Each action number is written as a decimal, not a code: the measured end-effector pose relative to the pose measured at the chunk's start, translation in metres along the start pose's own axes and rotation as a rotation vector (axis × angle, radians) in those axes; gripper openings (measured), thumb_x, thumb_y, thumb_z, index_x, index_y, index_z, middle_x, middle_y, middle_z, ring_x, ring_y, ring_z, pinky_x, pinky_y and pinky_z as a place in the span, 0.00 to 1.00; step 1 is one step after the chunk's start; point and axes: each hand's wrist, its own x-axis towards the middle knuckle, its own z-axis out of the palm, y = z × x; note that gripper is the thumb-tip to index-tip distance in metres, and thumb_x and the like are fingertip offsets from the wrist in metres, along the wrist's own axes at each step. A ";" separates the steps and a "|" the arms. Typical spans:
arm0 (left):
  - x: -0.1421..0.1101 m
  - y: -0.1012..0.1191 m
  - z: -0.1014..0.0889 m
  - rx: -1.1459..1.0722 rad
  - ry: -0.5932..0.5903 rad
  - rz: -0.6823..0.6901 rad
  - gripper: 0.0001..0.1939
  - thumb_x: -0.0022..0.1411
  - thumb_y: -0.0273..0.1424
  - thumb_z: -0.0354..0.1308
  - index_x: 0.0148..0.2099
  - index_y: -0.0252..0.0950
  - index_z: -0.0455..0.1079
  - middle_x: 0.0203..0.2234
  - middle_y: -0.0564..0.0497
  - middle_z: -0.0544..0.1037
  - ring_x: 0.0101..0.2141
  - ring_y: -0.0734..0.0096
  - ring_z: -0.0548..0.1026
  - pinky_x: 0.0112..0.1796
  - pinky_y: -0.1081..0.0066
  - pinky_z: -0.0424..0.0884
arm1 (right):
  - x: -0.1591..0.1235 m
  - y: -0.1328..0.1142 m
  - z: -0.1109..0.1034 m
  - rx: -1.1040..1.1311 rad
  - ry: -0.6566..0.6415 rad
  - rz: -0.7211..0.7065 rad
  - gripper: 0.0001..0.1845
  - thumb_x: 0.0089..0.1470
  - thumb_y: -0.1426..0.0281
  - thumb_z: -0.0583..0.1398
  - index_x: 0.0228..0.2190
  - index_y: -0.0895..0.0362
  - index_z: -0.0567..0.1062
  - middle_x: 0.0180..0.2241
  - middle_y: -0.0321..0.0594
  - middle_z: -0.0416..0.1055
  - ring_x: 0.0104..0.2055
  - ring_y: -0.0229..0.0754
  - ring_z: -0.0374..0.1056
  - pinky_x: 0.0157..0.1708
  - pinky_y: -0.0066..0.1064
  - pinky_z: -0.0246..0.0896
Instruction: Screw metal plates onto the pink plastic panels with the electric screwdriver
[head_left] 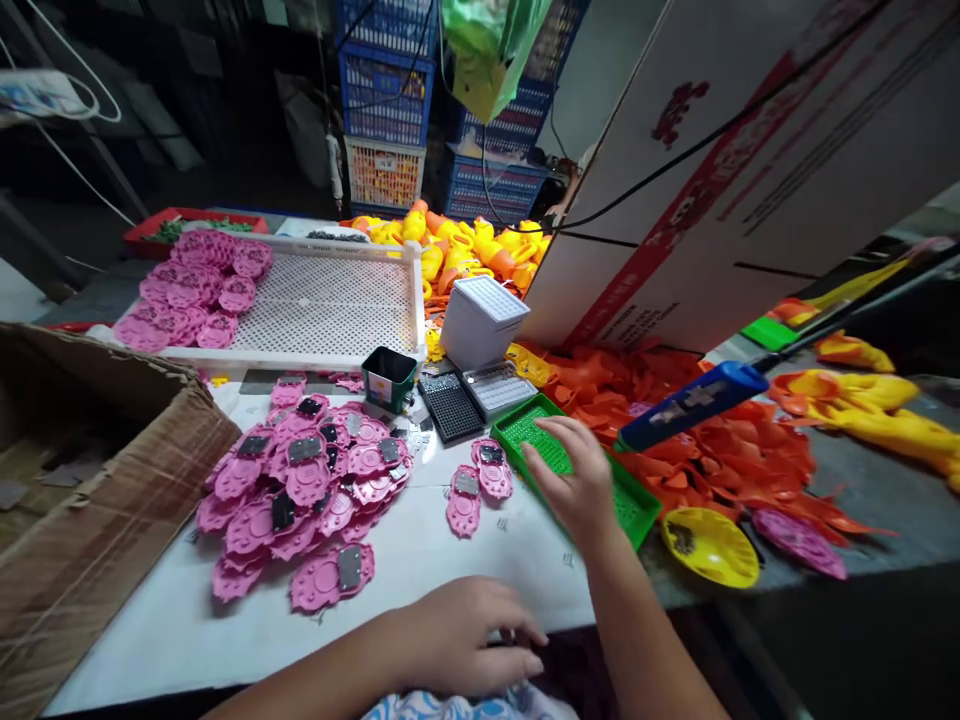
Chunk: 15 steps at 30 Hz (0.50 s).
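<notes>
My right hand (574, 480) hovers over a green perforated tray (637, 510), its fingers spread and nothing in them. Close to it hangs a blue electric screwdriver (690, 405), tip pointing down-left, apart from my fingers. My left hand (480, 635) is low at the table's front edge, fingers loosely curved with a gap to the thumb; no object shows in it. Two pink plastic shells with grey or black plates, one of them this shell (464, 500), lie between my hands and a heap of similar pink shells (300, 490). Another single shell (330, 578) lies nearer to me.
A cardboard box (112, 520) stands at left. Behind are a white perforated tray (337, 310) with stacked pink parts, a dark green tub (390, 380) and a black grid tray (451, 408). Orange parts (750, 470), a yellow bowl (709, 545) and a large carton (720, 180) occupy the right.
</notes>
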 end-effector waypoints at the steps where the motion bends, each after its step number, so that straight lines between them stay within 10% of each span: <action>1: -0.004 0.001 -0.001 -0.015 0.003 -0.006 0.12 0.57 0.30 0.58 0.43 0.36 0.77 0.35 0.46 0.80 0.37 0.66 0.77 0.44 0.70 0.70 | 0.007 -0.002 0.016 -0.027 -0.135 0.008 0.16 0.56 0.62 0.60 0.42 0.59 0.72 0.40 0.44 0.71 0.42 0.41 0.70 0.42 0.38 0.70; 7: -0.032 -0.009 -0.016 -0.038 0.259 -0.170 0.08 0.57 0.30 0.56 0.37 0.36 0.77 0.32 0.48 0.79 0.36 0.67 0.76 0.41 0.71 0.70 | 0.042 -0.020 0.097 -0.228 -0.791 -0.027 0.18 0.59 0.61 0.57 0.47 0.59 0.70 0.47 0.44 0.70 0.46 0.41 0.69 0.45 0.40 0.69; 15: -0.048 -0.054 -0.024 -0.001 0.375 -0.001 0.12 0.65 0.35 0.52 0.37 0.36 0.75 0.28 0.47 0.76 0.31 0.69 0.74 0.35 0.73 0.70 | 0.037 -0.021 0.109 -0.391 -0.969 -0.071 0.19 0.59 0.62 0.58 0.49 0.59 0.69 0.49 0.45 0.68 0.49 0.43 0.68 0.48 0.43 0.68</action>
